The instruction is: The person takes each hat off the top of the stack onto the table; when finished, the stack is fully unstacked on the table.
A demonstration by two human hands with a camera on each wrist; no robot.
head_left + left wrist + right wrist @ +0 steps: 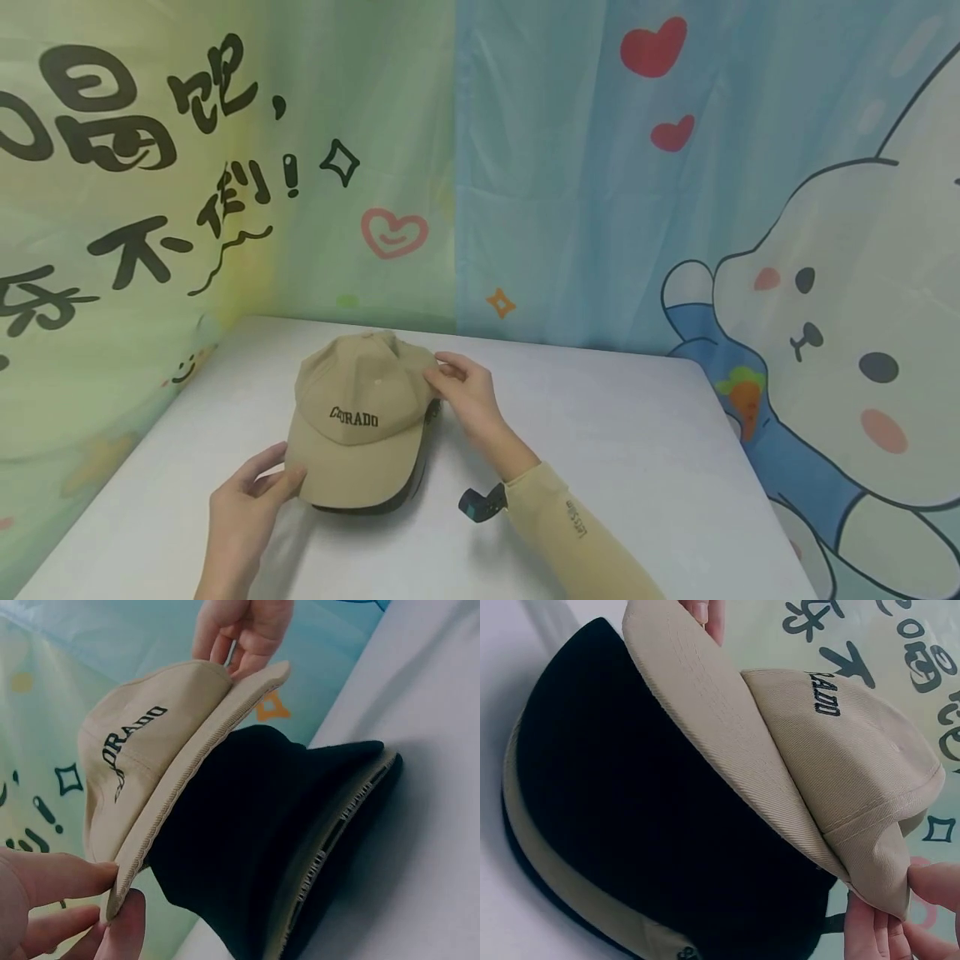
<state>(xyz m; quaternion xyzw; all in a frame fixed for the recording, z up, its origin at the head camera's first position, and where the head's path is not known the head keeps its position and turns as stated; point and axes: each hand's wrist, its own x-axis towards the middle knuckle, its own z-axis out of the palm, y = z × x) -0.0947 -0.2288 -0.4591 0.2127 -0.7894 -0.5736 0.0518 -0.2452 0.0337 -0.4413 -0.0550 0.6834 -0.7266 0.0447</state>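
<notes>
A beige baseball cap (363,383) with dark lettering tilts above a black cap (225,810), its brim toward me. My left hand (247,508) pinches the left corner of the beige brim between thumb and fingers. On the far right side, my right hand (468,396) pinches the lower edge of the crown, as the right wrist view also shows. The beige brim stands apart from the black brim in both wrist views. Under the black cap lies another beige cap (592,896), mostly hidden, with a dark brim below it.
The caps stand on a white table (600,442). Behind it hangs a printed curtain (540,167) with hearts, lettering and a cartoon rabbit. A small dark device (480,504) sits at my right wrist, by the beige sleeve (570,533).
</notes>
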